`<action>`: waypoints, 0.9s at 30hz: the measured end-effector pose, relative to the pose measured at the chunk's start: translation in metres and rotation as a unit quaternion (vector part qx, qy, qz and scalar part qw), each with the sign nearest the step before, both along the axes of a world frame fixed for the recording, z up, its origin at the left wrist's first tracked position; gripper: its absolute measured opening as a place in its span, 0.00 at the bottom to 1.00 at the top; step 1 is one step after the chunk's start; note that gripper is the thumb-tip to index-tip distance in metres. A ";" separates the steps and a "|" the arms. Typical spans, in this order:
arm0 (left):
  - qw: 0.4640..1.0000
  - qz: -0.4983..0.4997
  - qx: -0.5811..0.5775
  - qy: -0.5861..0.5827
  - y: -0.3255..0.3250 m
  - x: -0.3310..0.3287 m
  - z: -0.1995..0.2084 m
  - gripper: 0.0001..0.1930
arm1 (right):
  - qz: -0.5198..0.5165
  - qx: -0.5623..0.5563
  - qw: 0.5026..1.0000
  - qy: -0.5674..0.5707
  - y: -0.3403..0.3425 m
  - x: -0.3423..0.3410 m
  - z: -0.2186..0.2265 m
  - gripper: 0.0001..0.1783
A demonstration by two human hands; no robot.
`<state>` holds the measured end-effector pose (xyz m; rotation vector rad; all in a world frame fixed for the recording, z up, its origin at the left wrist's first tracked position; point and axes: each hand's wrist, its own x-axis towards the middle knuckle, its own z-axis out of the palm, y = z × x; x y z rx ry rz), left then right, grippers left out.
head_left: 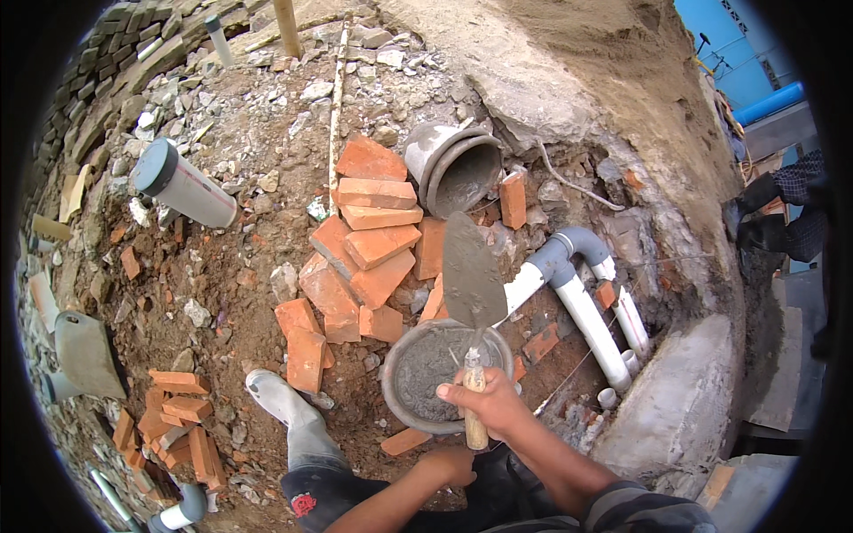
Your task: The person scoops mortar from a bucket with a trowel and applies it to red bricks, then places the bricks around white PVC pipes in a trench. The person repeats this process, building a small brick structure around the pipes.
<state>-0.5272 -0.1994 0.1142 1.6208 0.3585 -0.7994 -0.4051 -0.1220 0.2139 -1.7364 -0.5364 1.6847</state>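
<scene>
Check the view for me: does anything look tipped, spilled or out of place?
Yes: a mortar-caked bucket lies on its side by the brick pile. It looks odd because the mortar tub nearer the right hand stands upright.

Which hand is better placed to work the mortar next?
Probably the right hand: it grips the trowel by the bucket of mortar. The left hand, near the dark trousers, shows no tool.

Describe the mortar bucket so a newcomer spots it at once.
Find the orange brick pile near the picture's centre. Just below and right of it, partly behind the right hand and trowel, is a round grey bucket. Unlike the tipped bucket above, it stands upright, holding mortar.
</scene>
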 end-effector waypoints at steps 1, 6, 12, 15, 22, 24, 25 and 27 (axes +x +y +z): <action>1.000 0.010 -0.001 0.000 0.002 0.003 -0.004 0.24 | -0.067 -0.009 0.997 -0.030 -0.005 0.017 -0.015 0.14; 0.999 -0.017 0.015 0.043 0.000 0.017 -0.023 0.23 | -0.351 0.024 0.928 -0.124 -0.023 0.139 -0.072 0.13; 0.994 -0.095 0.008 0.062 -0.009 0.031 -0.055 0.22 | -0.510 0.111 0.853 -0.006 -0.006 0.258 -0.113 0.14; 0.995 -0.096 0.001 0.028 -0.013 0.037 -0.066 0.23 | -0.535 0.138 0.832 0.049 0.011 0.285 -0.135 0.13; 0.991 -0.073 0.013 0.110 -0.006 0.047 -0.069 0.23 | -0.593 0.108 0.797 0.047 0.013 0.315 -0.176 0.12; 0.988 -0.091 0.004 0.128 -0.001 0.049 -0.067 0.26 | -0.560 0.126 0.816 0.068 0.016 0.321 -0.181 0.12; 0.989 -0.071 0.004 0.128 0.001 0.049 -0.065 0.27 | -0.554 0.132 0.819 0.070 0.018 0.324 -0.181 0.13; 0.993 -0.022 0.014 0.111 0.005 0.044 -0.059 0.30 | -0.523 0.109 0.844 0.058 0.023 0.330 -0.177 0.13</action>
